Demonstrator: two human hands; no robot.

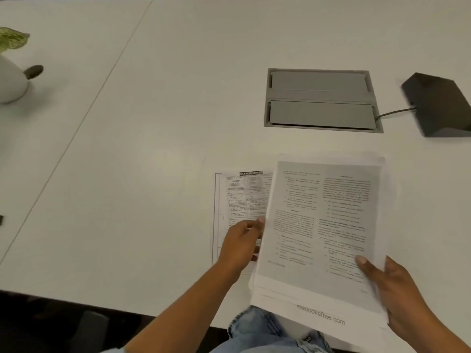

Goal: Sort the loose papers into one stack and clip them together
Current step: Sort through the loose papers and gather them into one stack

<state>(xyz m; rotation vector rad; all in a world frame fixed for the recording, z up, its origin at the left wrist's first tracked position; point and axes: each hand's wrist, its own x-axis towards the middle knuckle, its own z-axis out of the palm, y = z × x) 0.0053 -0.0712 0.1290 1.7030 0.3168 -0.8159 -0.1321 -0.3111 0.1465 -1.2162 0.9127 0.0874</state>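
A stack of printed papers [321, 233] is held a little above the white table [153, 161], near its front edge. My right hand [392, 291] grips the stack's lower right corner, thumb on top. My left hand [242, 243] holds the stack's left edge, its fingers under the sheets. One more printed sheet [237, 197] with a bordered layout lies flat on the table, partly hidden under the stack and my left hand. No clip shows in the head view.
A grey cable hatch [321, 100] is set into the table behind the papers. A black wedge-shaped device [441, 105] with a cable sits at the far right. A white plant pot [11, 80] stands at the far left.
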